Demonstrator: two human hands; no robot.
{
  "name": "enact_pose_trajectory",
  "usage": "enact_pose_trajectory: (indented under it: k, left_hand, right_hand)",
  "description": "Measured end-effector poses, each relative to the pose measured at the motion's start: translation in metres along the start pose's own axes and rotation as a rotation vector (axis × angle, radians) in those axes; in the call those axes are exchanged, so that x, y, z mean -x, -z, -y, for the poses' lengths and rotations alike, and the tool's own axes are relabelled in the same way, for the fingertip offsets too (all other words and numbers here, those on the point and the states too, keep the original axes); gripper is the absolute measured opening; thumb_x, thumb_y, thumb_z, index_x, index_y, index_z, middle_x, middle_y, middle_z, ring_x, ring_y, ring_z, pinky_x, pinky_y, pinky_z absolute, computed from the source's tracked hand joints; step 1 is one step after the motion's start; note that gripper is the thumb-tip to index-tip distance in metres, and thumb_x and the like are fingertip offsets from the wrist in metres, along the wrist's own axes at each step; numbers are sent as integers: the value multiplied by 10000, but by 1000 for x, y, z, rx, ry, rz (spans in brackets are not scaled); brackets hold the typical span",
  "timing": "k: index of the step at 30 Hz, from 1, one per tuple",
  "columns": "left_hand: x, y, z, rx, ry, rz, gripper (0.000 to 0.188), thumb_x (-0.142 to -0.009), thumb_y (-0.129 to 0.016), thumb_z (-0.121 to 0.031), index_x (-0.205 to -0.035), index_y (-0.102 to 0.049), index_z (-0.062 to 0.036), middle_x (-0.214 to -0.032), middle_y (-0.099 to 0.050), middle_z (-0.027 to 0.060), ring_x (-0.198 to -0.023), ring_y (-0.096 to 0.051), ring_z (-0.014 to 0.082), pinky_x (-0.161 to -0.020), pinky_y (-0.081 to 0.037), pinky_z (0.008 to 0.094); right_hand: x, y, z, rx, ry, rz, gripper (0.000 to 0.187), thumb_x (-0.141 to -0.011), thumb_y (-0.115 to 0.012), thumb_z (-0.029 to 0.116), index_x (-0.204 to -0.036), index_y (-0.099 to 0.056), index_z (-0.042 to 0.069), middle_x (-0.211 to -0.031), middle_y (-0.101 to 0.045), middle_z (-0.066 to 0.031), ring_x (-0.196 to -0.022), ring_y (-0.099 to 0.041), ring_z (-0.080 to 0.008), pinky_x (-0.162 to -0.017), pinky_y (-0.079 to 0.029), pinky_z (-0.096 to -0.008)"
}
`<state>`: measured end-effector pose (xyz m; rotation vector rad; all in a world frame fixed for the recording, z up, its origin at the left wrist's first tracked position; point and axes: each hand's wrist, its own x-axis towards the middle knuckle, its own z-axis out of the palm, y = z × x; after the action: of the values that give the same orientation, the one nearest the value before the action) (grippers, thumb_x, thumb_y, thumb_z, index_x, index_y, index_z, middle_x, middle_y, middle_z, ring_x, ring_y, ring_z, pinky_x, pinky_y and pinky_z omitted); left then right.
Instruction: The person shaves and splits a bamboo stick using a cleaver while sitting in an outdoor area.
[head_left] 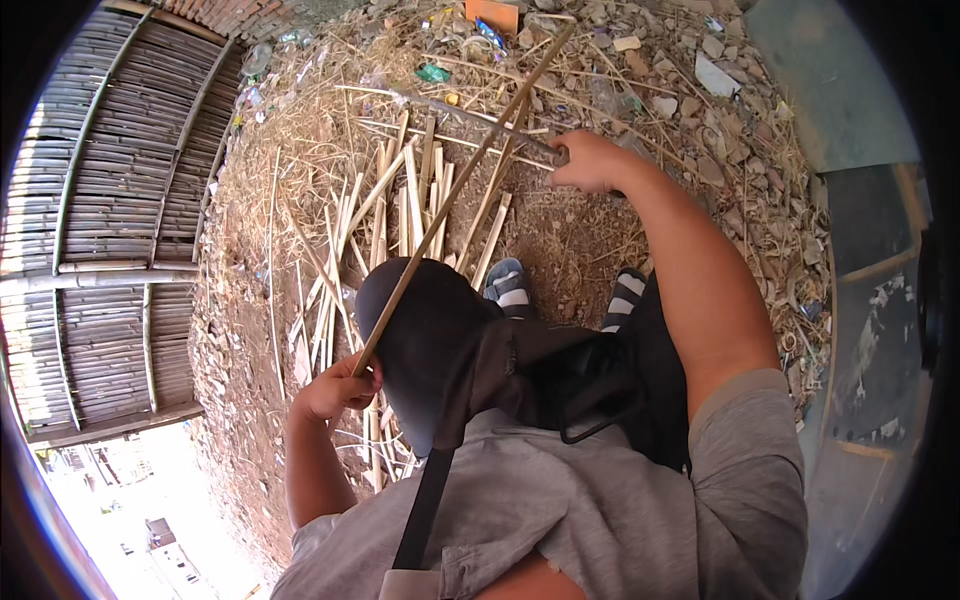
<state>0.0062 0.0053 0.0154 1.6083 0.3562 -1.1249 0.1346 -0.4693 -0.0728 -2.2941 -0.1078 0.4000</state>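
My left hand (342, 388) is closed round the near end of a long, thin bamboo strip (440, 225). The strip slants up and away to the right, over dark fabric at my lap. Out in front on the right, my right hand (592, 163) grips the handle of a long, narrow, dark-bladed knife (465, 113). Its blade points left and crosses the strip toward the strip's far part; whether they touch, I cannot tell. On the ground below lies a loose pile of split bamboo strips (412, 195).
A bamboo-slat panel (115, 190) stands along the left. Stones and rubble (710, 140) with litter cover the far right ground, beside dark sheets (870, 320). My sandalled feet (508, 285) are close to the pile. An orange flat piece (492, 15) lies at the far edge.
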Motion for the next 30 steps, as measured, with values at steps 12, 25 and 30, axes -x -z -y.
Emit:
enact_pose_trajectory:
  k: [12, 25, 30]
  left_hand:
    - [2, -10, 7, -283, -84, -106, 157, -857, -605, 26, -964, -607, -90, -832, -565, -29, -733, -506, 80, -638, -404, 245]
    - [-1, -13, 31, -489, -267, -220, 219, -866, -584, 15, -1083, -601, -11, -935, -576, -11, -891, -527, 101, -813, -440, 270]
    - [-4, -1, 34, -560, -275, -203, 283, -887, -585, 18, -1169, -598, 4, -978, -600, -11, -935, -542, 94, -863, -441, 260]
  right_hand:
    - [2, -1, -12, 7, -69, -74, 515, -799, -732, 221, -1255, -634, 1, -1060, -701, -203, -945, -694, -312, -832, -540, -422]
    - [19, 9, 10, 107, -64, -1, 454, -799, -749, 276, -1157, -668, 8, -926, -710, -159, -865, -695, -298, -782, -534, -428]
    - [14, 4, -1, 91, -6, -199, 559, -808, -767, 284, -1242, -623, -38, -900, -705, -154, -797, -701, -275, -733, -533, -421]
